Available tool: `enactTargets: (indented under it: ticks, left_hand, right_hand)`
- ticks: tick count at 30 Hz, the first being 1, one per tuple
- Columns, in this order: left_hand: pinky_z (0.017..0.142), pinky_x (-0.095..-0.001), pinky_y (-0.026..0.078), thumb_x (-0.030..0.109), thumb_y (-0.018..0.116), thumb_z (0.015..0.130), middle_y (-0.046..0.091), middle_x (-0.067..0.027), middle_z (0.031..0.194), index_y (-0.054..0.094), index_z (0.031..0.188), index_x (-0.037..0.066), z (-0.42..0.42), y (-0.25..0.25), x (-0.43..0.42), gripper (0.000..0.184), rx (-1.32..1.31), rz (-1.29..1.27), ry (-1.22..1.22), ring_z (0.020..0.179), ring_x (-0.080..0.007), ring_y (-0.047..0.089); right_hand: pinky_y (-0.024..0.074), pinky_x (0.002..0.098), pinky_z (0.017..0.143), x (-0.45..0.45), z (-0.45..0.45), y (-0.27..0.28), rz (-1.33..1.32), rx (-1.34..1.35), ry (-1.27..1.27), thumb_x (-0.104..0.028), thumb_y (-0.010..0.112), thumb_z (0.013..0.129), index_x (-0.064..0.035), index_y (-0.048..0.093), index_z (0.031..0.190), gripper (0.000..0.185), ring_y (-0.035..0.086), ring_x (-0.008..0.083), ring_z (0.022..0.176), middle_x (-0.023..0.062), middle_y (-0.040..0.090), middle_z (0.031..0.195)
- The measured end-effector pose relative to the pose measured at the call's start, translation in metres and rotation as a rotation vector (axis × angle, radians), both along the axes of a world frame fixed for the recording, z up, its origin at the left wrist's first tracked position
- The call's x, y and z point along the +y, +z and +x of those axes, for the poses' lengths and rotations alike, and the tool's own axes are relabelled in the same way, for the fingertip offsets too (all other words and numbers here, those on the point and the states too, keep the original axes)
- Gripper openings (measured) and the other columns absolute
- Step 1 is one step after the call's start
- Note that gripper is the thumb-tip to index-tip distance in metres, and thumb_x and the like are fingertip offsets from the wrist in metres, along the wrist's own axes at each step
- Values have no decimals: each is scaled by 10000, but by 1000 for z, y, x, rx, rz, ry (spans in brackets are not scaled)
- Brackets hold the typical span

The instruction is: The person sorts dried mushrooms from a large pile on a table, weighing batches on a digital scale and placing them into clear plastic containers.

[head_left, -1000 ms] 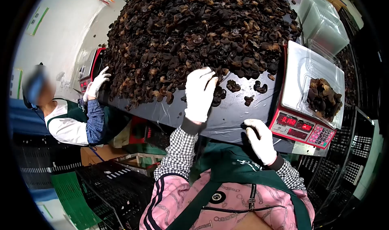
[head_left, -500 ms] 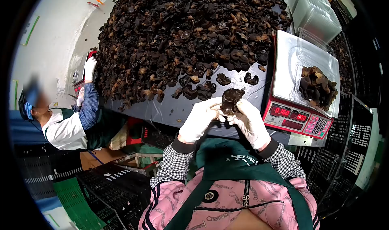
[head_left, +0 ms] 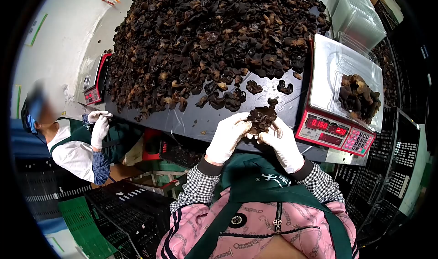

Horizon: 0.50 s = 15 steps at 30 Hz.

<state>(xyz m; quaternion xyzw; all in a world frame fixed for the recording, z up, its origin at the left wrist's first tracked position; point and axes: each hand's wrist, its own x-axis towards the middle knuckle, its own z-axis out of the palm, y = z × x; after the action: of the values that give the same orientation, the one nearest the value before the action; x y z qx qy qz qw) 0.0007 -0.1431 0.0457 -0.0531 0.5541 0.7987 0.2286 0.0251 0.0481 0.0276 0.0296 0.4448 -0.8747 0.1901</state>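
Between my two white-gloved hands is a dark brown wood ear mushroom (head_left: 262, 117), held just in front of the table's near edge. My left hand (head_left: 229, 136) pinches its left side, and my right hand (head_left: 281, 142) grips its right lower side. Beyond them spreads a big heap of wood ear mushrooms (head_left: 214, 35), with a few loose pieces lying nearer to me. To the right, a red scale (head_left: 319, 133) with lit digits bears a clear plastic tray (head_left: 346, 69). A clump of mushrooms (head_left: 358, 99) lies in that tray.
Stacked clear plastic trays (head_left: 356, 17) stand behind the scale. At the left, a co-worker (head_left: 75, 145) in white gloves sits by a second red scale (head_left: 92, 95). Black crates (head_left: 127, 222) and a green crate (head_left: 86, 227) are below on the left.
The mushroom has been turned and spread between my fingers, with a lobe now sticking up. The co-worker's hands have moved from the other scale back toward their body.
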Motion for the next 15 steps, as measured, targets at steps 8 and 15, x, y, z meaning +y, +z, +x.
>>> enactTargets:
  ticks: [8, 15]
  left_hand:
    - [792, -241, 508, 30, 546, 993, 700, -61, 1040, 621, 1286, -71, 12, -5, 1, 319, 94, -231, -88, 840, -93, 605]
    - [947, -344, 523, 16, 649, 921, 690, -139, 1251, 700, 1274, 65, -11, -14, -27, 360, 822, -1094, 328, 1072, -237, 661]
  right_hand:
    - [549, 310, 810, 3, 2, -5, -40, -180, 24, -224, 533, 1071, -32, 550, 1369, 356, 695, 183, 1000, 91, 682, 1218]
    - [540, 304, 706, 2, 16, -29, -24, -224, -55, -213, 617, 1027, 26, 622, 1190, 289, 666, 176, 827, 112, 697, 1016]
